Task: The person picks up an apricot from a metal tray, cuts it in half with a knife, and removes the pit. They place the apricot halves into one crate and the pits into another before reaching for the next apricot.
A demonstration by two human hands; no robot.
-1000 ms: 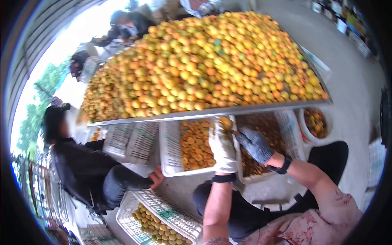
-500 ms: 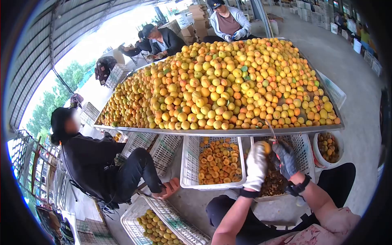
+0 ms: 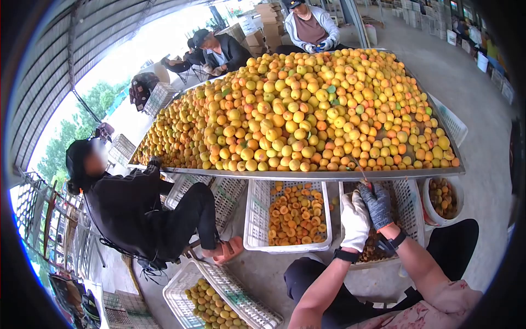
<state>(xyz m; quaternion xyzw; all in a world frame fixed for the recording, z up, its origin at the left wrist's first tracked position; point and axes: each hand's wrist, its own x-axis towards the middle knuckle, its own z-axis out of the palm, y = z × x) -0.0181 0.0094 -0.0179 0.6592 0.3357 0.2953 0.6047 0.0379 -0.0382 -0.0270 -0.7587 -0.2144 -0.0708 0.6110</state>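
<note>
My left hand (image 3: 355, 220) wears a white glove, its fingers curled close against my right hand. The apricot seen in it a moment ago is largely hidden by the gloves. My right hand (image 3: 378, 206), in a dark grey glove, is closed round a knife (image 3: 359, 168) whose thin blade points up toward the table edge. Both hands meet above a white crate (image 3: 410, 205) with dark brown bits at its bottom, seemingly pits. To their left, another white crate (image 3: 327, 233) holds halved apricots (image 3: 296, 216).
A metal-rimmed table (image 3: 307, 175) carries a large heap of apricots (image 3: 285, 115). At right stands a white bucket (image 3: 458, 200) with fruit in it. A co-worker in black (image 3: 129, 208) sits at left; two others sit behind the table. A tilted crate (image 3: 181, 293) holds yellow-green fruit.
My hands have come together, and the apricot in my left hand has gone mostly out of sight. The co-worker at left has reached a hand up to the table edge.
</note>
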